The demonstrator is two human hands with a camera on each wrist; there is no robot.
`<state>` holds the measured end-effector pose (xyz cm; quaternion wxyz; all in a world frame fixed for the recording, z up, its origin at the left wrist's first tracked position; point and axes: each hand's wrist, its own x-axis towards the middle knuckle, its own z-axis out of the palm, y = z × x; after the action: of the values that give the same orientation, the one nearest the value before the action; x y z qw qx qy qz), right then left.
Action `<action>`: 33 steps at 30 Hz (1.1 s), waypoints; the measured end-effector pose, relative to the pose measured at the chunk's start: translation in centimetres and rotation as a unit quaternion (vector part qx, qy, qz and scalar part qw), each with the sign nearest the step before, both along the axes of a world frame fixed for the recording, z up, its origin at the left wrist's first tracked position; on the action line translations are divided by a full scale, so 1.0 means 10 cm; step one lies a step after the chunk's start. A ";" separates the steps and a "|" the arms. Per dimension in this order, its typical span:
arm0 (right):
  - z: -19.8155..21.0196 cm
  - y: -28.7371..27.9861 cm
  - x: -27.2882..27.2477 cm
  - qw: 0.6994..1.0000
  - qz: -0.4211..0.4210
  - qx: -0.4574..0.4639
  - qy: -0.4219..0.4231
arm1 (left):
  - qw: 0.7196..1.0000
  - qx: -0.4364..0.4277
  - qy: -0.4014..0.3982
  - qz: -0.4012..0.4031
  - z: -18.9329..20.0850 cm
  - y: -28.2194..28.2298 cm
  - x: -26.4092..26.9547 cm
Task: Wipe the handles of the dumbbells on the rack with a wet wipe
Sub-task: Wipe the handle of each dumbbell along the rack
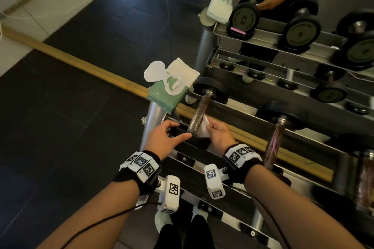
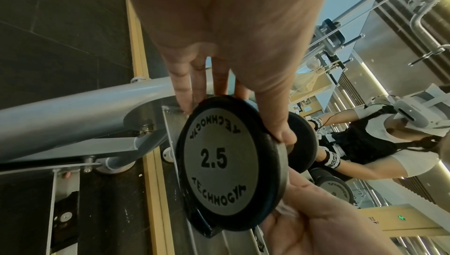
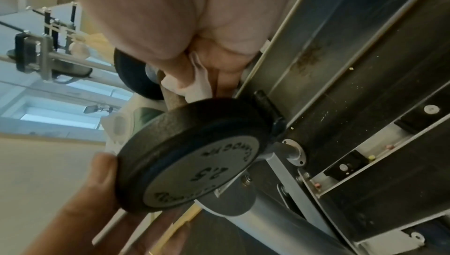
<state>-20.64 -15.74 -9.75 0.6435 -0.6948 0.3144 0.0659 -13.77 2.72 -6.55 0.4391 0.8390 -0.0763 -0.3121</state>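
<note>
While left hand (image 1: pixel 164 137) grips dumbbell (image 2: pixel 226 163) plate | right hand (image 1: pixel 219 134) pinches wet wipe (image 1: pixel 202 128) against handle (image 1: pixel 199 114) | rack (image 1: pixel 253 111)

The left hand (image 2: pixel 233 34) gripped the rim of the 2.5 dumbbell plate (image 2: pixel 228 161), thumb on its edge, at the rack (image 2: pixel 80 105) end.

head cam looks steeply down from above at the rack (image 1: pixel 238 107) and a mirror behind it, both forearms in frame. each wrist cam sits super close, peering along its palm, rolled sideways. all three catch the same 2.5 dumbbell (image 2: pixel 228 163) at the rack's left end, the wrist views from opposite sides of its near plate
</note>
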 end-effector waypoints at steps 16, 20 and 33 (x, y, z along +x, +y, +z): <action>0.29 -0.03 0.26 0.987 -0.077 -0.136 -0.041 | 1.000 -0.020 0.003 0.003 -0.03 0.01 -0.01; 0.21 0.18 0.02 0.997 -0.053 -0.060 -0.016 | 1.000 -0.027 -0.004 0.000 -0.05 0.02 -0.01; 0.59 -0.18 0.25 0.967 0.005 -0.244 -0.071 | 1.000 -0.027 0.003 0.003 -0.05 0.01 -0.02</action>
<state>-18.14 -17.52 -3.90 0.4751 -0.8350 0.2711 -0.0595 -14.00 2.82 -7.10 0.4627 0.8263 -0.0803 -0.3110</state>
